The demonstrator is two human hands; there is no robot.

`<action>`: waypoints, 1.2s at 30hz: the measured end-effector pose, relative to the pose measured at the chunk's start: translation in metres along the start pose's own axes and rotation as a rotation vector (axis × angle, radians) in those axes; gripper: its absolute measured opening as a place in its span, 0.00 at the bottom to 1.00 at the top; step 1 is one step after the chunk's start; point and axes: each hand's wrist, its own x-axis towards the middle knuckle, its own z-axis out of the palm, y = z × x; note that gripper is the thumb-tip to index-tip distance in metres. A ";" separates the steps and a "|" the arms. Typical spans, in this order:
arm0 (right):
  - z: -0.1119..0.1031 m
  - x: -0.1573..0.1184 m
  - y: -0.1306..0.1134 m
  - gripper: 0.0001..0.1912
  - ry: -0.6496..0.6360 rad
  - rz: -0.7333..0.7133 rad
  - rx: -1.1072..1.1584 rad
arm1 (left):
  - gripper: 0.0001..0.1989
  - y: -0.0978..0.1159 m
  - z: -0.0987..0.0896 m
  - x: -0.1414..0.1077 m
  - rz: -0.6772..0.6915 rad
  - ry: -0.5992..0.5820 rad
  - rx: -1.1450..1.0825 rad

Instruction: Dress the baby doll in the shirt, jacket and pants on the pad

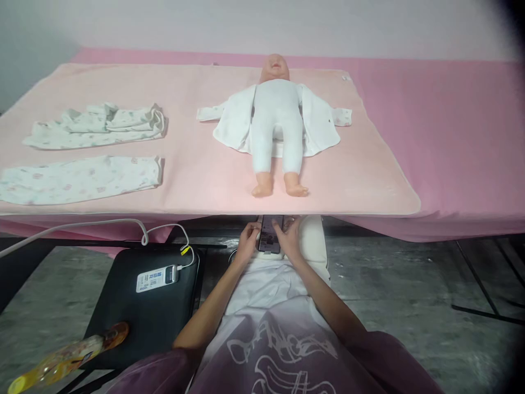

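Observation:
Both of my hands are low, in front of my lap and just below the table's front edge. A dark smartphone (pixel 269 236) with a lit screen is between them. My left hand (pixel 248 241) grips its left side with bent fingers. On the right side, my right hand (pixel 289 235) holds the phone, its thumb over the screen. Beyond, on the table, a baby doll (pixel 278 115) lies on its back, feet toward me. Its arms are in the sleeves of a white jacket (pixel 234 125), which is spread open beneath it.
Two folded patterned garments, one crumpled (pixel 98 127) and one flat (pixel 82 179), lie left on the pink mat (pixel 184 186). A black stool (pixel 123 312) at lower left bears a cabled white power bank (pixel 156 279). A bottle (pixel 69 355) lies at the stool's near edge. Metal legs (pixel 476 279) stand right.

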 end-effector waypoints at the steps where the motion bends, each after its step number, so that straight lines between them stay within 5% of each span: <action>1: -0.002 -0.001 0.001 0.32 -0.010 -0.006 0.042 | 0.12 0.000 -0.001 0.000 0.001 -0.001 0.002; 6: -0.015 -0.011 0.004 0.23 -0.046 -0.101 0.066 | 0.13 -0.003 -0.005 -0.001 -0.011 -0.017 0.017; 13: -0.031 -0.019 0.007 0.25 -0.101 -0.377 -0.192 | 0.13 -0.005 -0.004 0.003 -0.004 -0.020 0.047; 36: -0.035 -0.028 -0.005 0.29 -0.298 -0.435 -0.257 | 0.21 -0.005 -0.016 -0.006 0.065 -0.081 0.106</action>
